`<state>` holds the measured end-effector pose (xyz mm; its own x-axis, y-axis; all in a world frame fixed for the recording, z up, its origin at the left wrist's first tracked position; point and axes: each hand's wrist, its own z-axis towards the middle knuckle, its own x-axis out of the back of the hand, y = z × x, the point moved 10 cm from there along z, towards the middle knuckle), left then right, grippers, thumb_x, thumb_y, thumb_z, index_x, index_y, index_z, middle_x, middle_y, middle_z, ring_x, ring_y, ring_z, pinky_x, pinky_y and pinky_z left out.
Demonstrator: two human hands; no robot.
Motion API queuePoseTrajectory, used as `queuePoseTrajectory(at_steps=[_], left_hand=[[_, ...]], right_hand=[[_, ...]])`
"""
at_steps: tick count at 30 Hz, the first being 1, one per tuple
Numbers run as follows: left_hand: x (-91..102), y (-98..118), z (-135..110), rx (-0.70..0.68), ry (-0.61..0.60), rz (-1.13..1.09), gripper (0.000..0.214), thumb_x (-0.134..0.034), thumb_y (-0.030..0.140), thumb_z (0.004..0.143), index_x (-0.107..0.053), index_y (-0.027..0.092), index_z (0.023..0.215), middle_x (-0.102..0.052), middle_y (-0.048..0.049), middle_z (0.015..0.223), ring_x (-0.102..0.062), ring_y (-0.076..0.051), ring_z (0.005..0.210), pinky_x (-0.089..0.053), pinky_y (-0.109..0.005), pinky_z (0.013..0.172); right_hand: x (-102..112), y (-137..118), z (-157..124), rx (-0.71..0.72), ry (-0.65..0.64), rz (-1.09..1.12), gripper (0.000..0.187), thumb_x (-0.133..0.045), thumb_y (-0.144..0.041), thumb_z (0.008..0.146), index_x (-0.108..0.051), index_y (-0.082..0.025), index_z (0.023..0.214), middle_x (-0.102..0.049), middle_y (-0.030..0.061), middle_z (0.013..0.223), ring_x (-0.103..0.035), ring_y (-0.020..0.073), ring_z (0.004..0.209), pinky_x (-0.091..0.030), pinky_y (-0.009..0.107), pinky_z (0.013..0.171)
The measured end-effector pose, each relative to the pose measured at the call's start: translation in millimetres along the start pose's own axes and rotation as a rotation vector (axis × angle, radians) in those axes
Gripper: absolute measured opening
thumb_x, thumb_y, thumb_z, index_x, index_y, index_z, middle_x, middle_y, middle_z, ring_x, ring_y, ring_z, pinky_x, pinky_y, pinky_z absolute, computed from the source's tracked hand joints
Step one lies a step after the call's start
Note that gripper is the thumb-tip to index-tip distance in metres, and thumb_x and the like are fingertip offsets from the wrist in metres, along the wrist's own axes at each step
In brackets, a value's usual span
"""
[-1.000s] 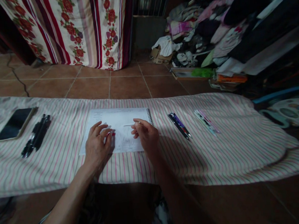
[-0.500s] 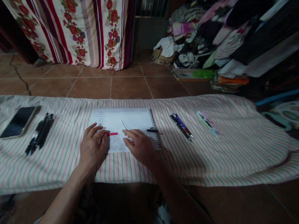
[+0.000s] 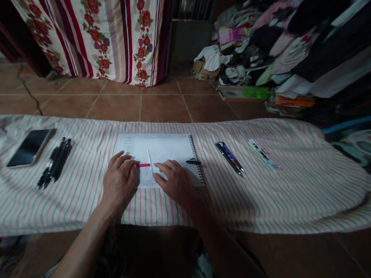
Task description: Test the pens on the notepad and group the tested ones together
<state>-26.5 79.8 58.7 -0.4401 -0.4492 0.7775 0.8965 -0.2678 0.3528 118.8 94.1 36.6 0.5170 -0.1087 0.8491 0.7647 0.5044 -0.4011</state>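
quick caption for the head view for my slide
Left hand and right hand rest on a spiral notebook on striped cloth, red pen and white pen between them.

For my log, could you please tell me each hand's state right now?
Left hand: resting on white spiral notebook, fingertips at short pink pen; grip cannot be told.
Right hand: closed on thin white pen.

**One Notebook, One Phone, Pens in Three Bunches**

There is one white spiral-bound notebook (image 3: 170,146). Three small pieces lie on it: one short pink pen (image 3: 143,164), one thin white pen (image 3: 149,157) and one stubby black pen (image 3: 193,161). There is one dark flat phone (image 3: 30,147). The bunches are black pens (image 3: 55,163), purple-and-black pens (image 3: 229,157) and pastel pens (image 3: 264,154); the number in each is unclear.
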Motion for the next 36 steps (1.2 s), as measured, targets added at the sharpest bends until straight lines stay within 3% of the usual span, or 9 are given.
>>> queuePoseTrajectory(at_steps=[13, 18, 31, 36], left_hand=[[-9.7, -1.3, -1.3, -0.020, -0.071, 0.025, 0.024, -0.049, 0.024, 0.087, -0.070, 0.015, 0.094, -0.067, -0.0107, 0.104, -0.048, -0.030, 0.117, -0.047, -0.045, 0.095], [-14.1, 1.5, -1.9, -0.037, -0.084, 0.058, 0.022, -0.050, 0.021, 0.086, -0.070, 0.016, 0.094, -0.067, -0.0113, 0.104, -0.047, -0.031, 0.118, -0.047, -0.047, 0.094], [-19.6, -2.2, -0.4, -0.022, -0.065, 0.031, 0.024, -0.046, 0.020, 0.089, -0.070, 0.016, 0.092, -0.068, -0.0109, 0.102, -0.049, -0.029, 0.118, -0.047, -0.047, 0.095], [-15.4, -7.0, 2.1, 0.014, -0.059, -0.034, 0.023, -0.046, 0.021, 0.087, -0.068, 0.018, 0.095, -0.069, -0.0100, 0.102, -0.052, -0.028, 0.115, -0.047, -0.048, 0.094]], right_hand=[[6.5, 20.0, 1.0, -0.124, 0.084, 0.186, 0.028, -0.043, -0.018, 0.089, -0.065, -0.017, 0.106, -0.069, 0.0083, 0.092, -0.062, 0.0192, 0.088, -0.048, 0.032, 0.080], [9.4, 27.1, 1.3, -0.178, 0.130, 0.244, 0.030, -0.047, -0.016, 0.085, -0.064, -0.017, 0.110, -0.067, 0.0066, 0.090, -0.062, 0.0171, 0.080, -0.049, 0.028, 0.075], [5.3, 26.0, 1.4, -0.175, 0.092, 0.292, 0.028, -0.046, -0.016, 0.084, -0.065, -0.014, 0.105, -0.067, 0.0102, 0.100, -0.064, 0.0181, 0.085, -0.050, 0.031, 0.081], [3.1, 26.6, 1.5, -0.174, 0.079, 0.282, 0.028, -0.046, -0.016, 0.085, -0.065, -0.018, 0.105, -0.068, 0.0083, 0.100, -0.064, 0.0167, 0.082, -0.050, 0.030, 0.079]])
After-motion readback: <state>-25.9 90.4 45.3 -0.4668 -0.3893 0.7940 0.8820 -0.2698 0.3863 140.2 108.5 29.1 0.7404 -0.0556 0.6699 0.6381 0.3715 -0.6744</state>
